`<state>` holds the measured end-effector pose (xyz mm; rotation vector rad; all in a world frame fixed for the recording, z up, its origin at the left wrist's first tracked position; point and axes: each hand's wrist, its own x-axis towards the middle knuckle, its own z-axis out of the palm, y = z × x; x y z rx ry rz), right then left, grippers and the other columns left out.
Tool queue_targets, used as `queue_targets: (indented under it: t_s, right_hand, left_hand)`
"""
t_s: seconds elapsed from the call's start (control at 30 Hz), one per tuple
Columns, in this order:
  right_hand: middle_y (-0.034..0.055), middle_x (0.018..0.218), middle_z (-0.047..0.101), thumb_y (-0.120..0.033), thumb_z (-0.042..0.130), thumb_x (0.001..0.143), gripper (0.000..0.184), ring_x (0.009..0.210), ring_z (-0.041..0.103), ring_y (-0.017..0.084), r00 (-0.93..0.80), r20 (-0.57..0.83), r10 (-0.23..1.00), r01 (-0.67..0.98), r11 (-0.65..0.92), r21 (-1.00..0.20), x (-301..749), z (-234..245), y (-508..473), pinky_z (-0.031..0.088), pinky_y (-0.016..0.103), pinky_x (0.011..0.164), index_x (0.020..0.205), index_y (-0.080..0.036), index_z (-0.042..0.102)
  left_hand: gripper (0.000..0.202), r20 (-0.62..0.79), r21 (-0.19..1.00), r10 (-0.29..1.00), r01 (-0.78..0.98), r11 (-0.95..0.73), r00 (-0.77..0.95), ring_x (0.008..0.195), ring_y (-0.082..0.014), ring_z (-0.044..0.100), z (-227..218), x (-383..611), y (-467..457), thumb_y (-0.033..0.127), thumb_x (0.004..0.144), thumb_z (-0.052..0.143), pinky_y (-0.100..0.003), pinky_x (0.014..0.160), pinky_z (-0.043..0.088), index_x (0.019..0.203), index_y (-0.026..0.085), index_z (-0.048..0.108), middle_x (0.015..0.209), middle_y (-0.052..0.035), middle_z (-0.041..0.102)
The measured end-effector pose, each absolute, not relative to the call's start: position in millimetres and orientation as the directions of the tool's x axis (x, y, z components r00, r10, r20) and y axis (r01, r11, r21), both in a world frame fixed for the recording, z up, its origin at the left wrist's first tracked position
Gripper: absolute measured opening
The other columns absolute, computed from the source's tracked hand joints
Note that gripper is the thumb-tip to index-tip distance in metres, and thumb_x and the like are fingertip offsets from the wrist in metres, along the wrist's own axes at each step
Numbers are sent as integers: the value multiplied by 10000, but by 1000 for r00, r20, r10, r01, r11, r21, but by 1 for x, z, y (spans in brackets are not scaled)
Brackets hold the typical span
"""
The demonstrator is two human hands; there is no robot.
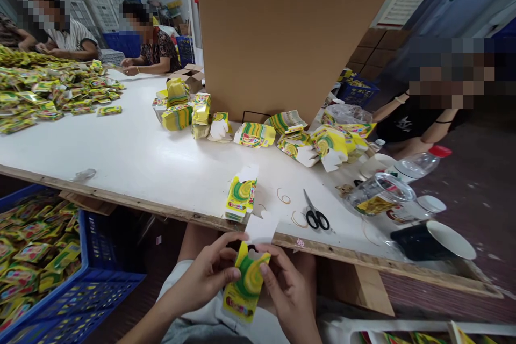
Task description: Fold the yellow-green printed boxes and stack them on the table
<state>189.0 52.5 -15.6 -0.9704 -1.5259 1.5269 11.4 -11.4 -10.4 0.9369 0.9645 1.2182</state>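
Note:
Over my lap, just off the table's front edge, I hold a yellow and green printed carton (245, 287) with its top end open and a white flap (262, 227) standing up behind. My left hand (213, 266) grips its left side, thumb on the front. My right hand (286, 285) has its thumb on the right front, fingers behind. On the table edge straight ahead lies a small stack of flattened yellow cartons (239, 193). Black-handled scissors (316, 215) and several rubber bands (283, 196) lie to the right of it.
Bundles of flat cartons (253, 134) line the table before a tall brown cardboard sheet (290, 37). Filled packs (60, 91) heap at far left, where several people sit. Bottles, a jar (381, 193) and a dark cup (427, 239) stand right. A blue crate (86, 242) is at lower left.

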Motion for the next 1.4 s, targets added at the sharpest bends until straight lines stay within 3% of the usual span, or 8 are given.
queue_targets:
  t_s: [0.13,0.23,0.33,0.47,0.63,0.8,1.23,1.4]
  right_hand:
    - [31,742,678,-448,600,898,293,705,631,190,-466,58,883,49,92,-995,189,-16,54,508,231,647,784,-210,726]
    - [53,915,714,-398,646,883,220,842,658,206,-340,66,938,-6,68,-998,187,-23,52,527,254,733,1015,-236,715]
    - [76,1059,716,-392,673,867,407,957,669,235,-251,34,967,-41,24,-999,188,-27,52,545,318,807,1253,-274,625]
    - [105,1118,688,-478,603,887,314,1091,608,291,-356,207,911,52,240,-969,193,-20,58,499,396,939,1012,-254,784]
    - [53,792,710,-431,709,811,406,687,641,196,-399,20,917,155,89,-984,188,-14,60,554,267,641,1150,-208,731]
    - [24,698,696,-408,686,810,364,540,593,164,-359,-25,933,298,90,-950,179,-14,58,507,233,523,1102,-190,708]
    - [87,1053,719,-365,670,835,350,892,672,228,-384,63,921,220,157,-963,184,-19,63,549,284,754,1150,-216,700]
    - [86,985,740,-416,752,756,293,897,688,259,-135,43,990,165,65,-984,238,-24,66,564,305,760,959,-206,744]
  left_hand:
    - [305,-76,928,983,-348,132,168,840,-166,646,-11,13,-11,282,840,710,-250,723,481,1081,209,537,951,-55,688]
    - [446,-62,920,990,-377,105,125,852,-166,659,-10,17,-11,273,860,689,-259,736,494,1236,264,449,1011,-61,697]
    - [588,-54,940,993,-330,85,102,958,-203,666,-9,16,-10,272,871,675,-309,820,509,1377,286,377,1111,-95,699]
    - [413,-34,988,999,-147,35,10,1070,-238,647,-12,12,-8,272,880,653,-321,902,497,1280,234,554,1176,-112,692]
    - [402,-49,996,998,-83,45,-49,1057,-241,657,-11,13,-7,261,883,632,-315,889,513,1278,211,577,1223,-122,681]
    - [453,-75,951,995,-296,91,65,1099,-245,647,-6,14,-6,278,899,619,-373,952,488,1340,234,524,1229,-119,684]
    - [478,-108,925,993,-370,86,-41,918,-236,705,-13,21,2,263,779,763,-298,772,526,1224,207,597,1027,-102,756]
    - [414,39,996,999,-77,-39,-3,1092,-261,666,-12,47,19,202,835,668,-340,901,540,1247,213,632,1249,-123,684]
